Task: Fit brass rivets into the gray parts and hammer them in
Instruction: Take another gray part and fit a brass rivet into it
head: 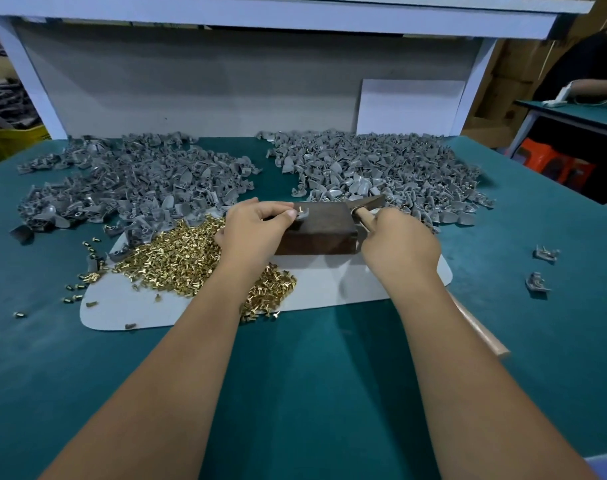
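Observation:
A dark block (321, 230) sits on a pale mat (329, 289) at the table's middle. On the block's top left corner lies a gray part (304, 213) with a brass rivet standing in it. My left hand (257, 226) pinches that part. My right hand (400, 242) grips a wooden-handled hammer (364, 206) just below its dark head, which hovers over the block's far right corner; the handle's end (485, 336) sticks out past my forearm. Loose brass rivets (177, 251) lie heaped left of the block.
Two large heaps of gray parts fill the back of the green table, one at the left (136, 185) and one at the right (381, 168). Two gray parts (541, 268) lie alone at the right. A white shelf (260, 15) overhangs the back.

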A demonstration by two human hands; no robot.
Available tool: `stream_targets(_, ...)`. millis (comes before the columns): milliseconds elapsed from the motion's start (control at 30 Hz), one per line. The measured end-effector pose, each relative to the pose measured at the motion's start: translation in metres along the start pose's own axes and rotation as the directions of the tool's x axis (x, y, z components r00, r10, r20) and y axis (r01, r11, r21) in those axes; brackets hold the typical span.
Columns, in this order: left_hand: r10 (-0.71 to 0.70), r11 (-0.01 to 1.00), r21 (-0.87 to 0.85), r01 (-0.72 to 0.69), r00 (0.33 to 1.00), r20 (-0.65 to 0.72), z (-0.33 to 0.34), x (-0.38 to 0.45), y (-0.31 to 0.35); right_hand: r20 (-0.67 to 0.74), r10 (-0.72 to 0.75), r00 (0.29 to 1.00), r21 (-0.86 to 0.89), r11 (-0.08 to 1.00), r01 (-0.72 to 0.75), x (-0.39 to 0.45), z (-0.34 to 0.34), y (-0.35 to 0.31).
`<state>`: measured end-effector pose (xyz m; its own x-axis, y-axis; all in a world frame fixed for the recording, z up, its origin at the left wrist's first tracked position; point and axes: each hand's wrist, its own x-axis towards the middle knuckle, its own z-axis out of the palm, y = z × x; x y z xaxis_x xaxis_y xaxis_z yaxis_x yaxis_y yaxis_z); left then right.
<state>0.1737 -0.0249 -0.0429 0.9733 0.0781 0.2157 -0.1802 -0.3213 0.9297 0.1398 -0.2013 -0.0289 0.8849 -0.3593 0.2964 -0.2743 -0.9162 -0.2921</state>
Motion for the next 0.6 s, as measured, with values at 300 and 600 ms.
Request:
stream_targets(300,0.035,0.999,-0.024,-0.034,0.998,0.043,-0.001,0.002,-0.002,-0.041,-0.031,0.999,-0.010,0.999,0.031,-0.003,0.001,-0.002)
stream_targets(600,0.105,0.990,0.086,-0.108,0.994,0.036,0.000,0.003,-0.005,-0.287,-0.192,0.938,0.225,0.939,0.261,-0.003,0.002,-0.017)
